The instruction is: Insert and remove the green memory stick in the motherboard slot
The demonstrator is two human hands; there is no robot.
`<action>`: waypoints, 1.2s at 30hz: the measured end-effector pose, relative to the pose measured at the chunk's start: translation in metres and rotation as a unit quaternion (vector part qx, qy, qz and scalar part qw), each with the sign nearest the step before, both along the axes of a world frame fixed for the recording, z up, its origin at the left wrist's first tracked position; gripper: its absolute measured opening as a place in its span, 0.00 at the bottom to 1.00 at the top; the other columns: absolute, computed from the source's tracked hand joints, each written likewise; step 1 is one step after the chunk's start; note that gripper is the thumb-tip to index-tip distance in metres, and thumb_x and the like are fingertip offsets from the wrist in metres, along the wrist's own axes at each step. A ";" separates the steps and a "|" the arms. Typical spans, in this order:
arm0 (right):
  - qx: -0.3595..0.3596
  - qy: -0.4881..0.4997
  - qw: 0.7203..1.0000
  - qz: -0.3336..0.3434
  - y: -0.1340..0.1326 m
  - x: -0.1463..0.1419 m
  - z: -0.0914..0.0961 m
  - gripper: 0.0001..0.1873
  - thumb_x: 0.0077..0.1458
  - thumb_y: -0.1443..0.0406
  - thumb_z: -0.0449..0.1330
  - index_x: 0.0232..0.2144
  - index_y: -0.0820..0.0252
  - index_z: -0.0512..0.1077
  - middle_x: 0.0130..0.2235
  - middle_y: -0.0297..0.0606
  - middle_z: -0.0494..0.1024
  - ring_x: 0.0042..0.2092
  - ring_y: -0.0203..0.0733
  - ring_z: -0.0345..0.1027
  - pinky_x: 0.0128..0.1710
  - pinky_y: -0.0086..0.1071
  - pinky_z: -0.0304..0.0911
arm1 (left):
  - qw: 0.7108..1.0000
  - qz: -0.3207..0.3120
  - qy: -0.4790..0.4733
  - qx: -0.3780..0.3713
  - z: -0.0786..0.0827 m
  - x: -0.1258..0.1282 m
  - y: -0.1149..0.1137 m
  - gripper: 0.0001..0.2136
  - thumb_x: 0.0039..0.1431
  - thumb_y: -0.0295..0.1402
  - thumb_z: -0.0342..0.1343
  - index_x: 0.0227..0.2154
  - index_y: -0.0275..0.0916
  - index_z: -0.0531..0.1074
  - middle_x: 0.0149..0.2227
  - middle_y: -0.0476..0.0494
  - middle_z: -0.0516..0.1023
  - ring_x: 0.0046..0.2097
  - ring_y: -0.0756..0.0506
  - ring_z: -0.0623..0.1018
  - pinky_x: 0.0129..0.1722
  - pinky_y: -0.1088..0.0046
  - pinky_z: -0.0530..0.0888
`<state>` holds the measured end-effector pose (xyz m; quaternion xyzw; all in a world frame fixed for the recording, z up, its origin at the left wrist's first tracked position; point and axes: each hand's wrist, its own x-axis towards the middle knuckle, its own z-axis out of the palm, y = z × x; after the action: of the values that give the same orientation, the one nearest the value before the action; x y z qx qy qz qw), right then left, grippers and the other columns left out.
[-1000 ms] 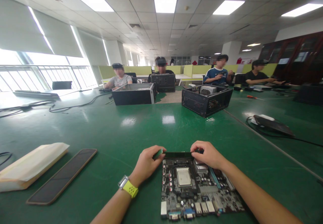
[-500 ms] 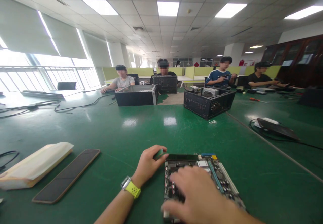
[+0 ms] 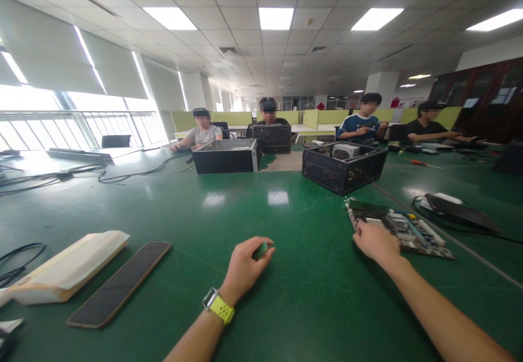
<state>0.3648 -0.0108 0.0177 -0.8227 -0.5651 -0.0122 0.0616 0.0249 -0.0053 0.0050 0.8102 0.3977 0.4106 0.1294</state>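
Note:
My left hand [image 3: 250, 261], with a watch on a yellow-green strap [image 3: 220, 307] at its wrist, is raised over the green table. Its thumb and fingers pinch a small flat green piece [image 3: 260, 250]; its kind is too small to make out. Off to the right, my right hand [image 3: 376, 242] grips the near left part of a computer motherboard [image 3: 417, 234], its fingers curled over the edge. Slots and connectors show on the board, which lies level, at or just above the tabletop. My hand hides the board's near left corner.
Beyond the board stands an open black computer case [image 3: 343, 169]; another case [image 3: 226, 158] is left of it. A black device [image 3: 460, 212] with a cable lies at right. A phone [image 3: 120, 283] and paper-covered package [image 3: 75, 261] lie left. Several people sit across the table.
My right hand has moved right and farther away, and the motherboard has gone with it, from in front of me to near the black case. My left hand has stayed about where it was.

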 end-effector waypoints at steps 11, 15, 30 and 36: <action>0.016 0.051 0.997 -0.057 0.004 0.053 -0.011 0.13 0.49 0.57 0.52 0.32 0.54 0.73 0.37 0.45 0.76 0.38 0.53 0.70 0.33 0.40 0.60 | 1.000 -0.005 0.011 -0.006 -0.002 0.001 0.000 0.07 0.56 0.34 0.55 0.34 0.39 0.75 0.33 0.47 0.79 0.35 0.48 0.77 0.38 0.74 0.72; 0.017 0.055 0.997 -0.056 0.004 0.054 -0.012 0.13 0.48 0.56 0.52 0.31 0.54 0.73 0.36 0.45 0.76 0.37 0.52 0.70 0.32 0.39 0.60 | 1.000 -0.008 0.014 -0.006 -0.004 0.000 0.001 0.07 0.57 0.34 0.55 0.35 0.39 0.75 0.33 0.48 0.79 0.35 0.48 0.77 0.38 0.75 0.71; -0.037 0.095 0.959 0.266 -0.048 -0.050 0.015 0.14 0.48 0.54 0.59 0.23 0.58 0.74 0.25 0.40 0.75 0.28 0.42 0.67 0.25 0.30 0.54 | 0.999 -0.034 0.037 -0.022 0.000 0.006 -0.003 0.07 0.58 0.34 0.54 0.36 0.40 0.73 0.36 0.47 0.78 0.38 0.47 0.76 0.40 0.73 0.70; -0.327 0.462 0.654 0.501 -0.085 -0.115 0.024 0.36 0.42 0.51 0.64 0.53 0.56 0.66 0.39 0.39 0.78 0.32 0.36 0.71 0.30 0.24 0.62 | 0.995 -0.049 0.067 -0.058 -0.002 0.006 -0.002 0.23 0.50 0.42 0.61 0.49 0.44 0.67 0.46 0.46 0.75 0.48 0.43 0.73 0.49 0.68 0.68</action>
<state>0.2503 -0.0960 0.0414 -0.2807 -0.7579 0.5877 0.0380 0.0311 -0.0077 0.0028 0.8453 0.3885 0.3254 0.1690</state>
